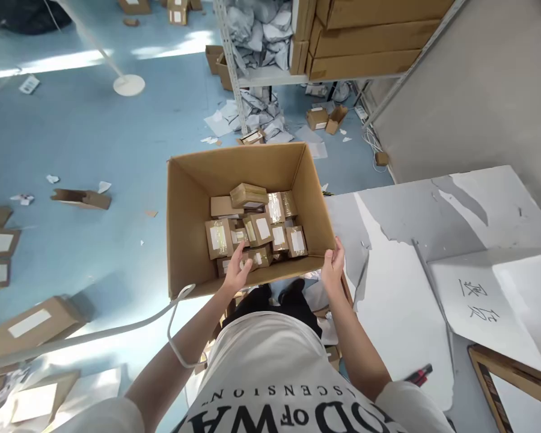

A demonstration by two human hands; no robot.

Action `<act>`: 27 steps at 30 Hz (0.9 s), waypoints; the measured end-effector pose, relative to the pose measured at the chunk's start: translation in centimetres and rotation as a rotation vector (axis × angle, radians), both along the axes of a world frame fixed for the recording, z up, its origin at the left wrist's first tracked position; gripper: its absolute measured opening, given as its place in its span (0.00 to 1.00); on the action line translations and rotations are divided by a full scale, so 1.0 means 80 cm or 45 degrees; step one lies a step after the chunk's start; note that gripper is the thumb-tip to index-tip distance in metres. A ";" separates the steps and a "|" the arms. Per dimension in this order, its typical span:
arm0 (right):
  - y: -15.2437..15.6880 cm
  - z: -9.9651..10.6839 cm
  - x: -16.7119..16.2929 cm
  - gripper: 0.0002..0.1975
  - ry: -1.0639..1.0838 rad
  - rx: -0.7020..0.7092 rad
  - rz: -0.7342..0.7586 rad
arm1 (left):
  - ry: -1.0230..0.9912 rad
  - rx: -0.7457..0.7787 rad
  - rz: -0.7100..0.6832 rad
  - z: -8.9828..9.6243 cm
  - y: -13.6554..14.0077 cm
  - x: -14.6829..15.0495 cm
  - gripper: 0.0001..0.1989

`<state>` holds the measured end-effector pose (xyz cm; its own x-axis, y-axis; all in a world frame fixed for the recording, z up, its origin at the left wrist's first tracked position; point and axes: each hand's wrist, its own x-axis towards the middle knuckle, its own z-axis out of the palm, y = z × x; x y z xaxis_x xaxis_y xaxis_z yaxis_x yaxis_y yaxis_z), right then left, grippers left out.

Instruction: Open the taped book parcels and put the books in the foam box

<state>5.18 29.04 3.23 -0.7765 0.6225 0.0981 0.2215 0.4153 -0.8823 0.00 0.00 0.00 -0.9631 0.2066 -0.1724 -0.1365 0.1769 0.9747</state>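
A large open cardboard box is in front of me, with several small taped cardboard boxes piled inside. My left hand reaches over its near wall, fingers apart, beside a small carton. Whether the fingertips touch the cartons I cannot tell. At the near right corner, my right hand grips the big box's edge, thumb on the rim and fingers around the outside. White labels show on many cartons, among them one on the left and one on the right.
To the right is a worktable covered in torn paper, with a red-and-black pen. A metal shelf holding grey bags stands ahead. A white pole-like bar crosses at left. Boxes and scraps lie on the blue floor.
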 end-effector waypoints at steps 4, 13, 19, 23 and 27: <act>-0.028 -0.006 -0.030 0.28 -0.075 0.053 0.122 | -0.022 -0.018 0.061 -0.004 -0.023 -0.017 0.37; -0.030 -0.062 -0.133 0.28 -0.140 0.085 0.283 | -0.041 -0.145 0.095 -0.050 -0.024 -0.053 0.37; -0.014 -0.205 -0.225 0.29 -0.584 -0.001 0.511 | -0.212 -0.434 -0.009 -0.177 -0.003 -0.114 0.41; -0.009 -0.334 -0.260 0.31 -0.979 -0.218 0.486 | -0.401 -0.529 -0.098 -0.297 0.014 -0.147 0.48; -0.029 -0.447 -0.278 0.35 -1.086 -0.414 0.502 | -0.534 -0.476 -0.079 -0.399 0.032 -0.165 0.55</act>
<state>-17.02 26.74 -32.52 -0.6645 0.2024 -0.7193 0.7333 0.3617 -0.5757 -13.24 2.53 -31.95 -0.7846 0.1119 -0.6098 -0.4769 0.5196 0.7089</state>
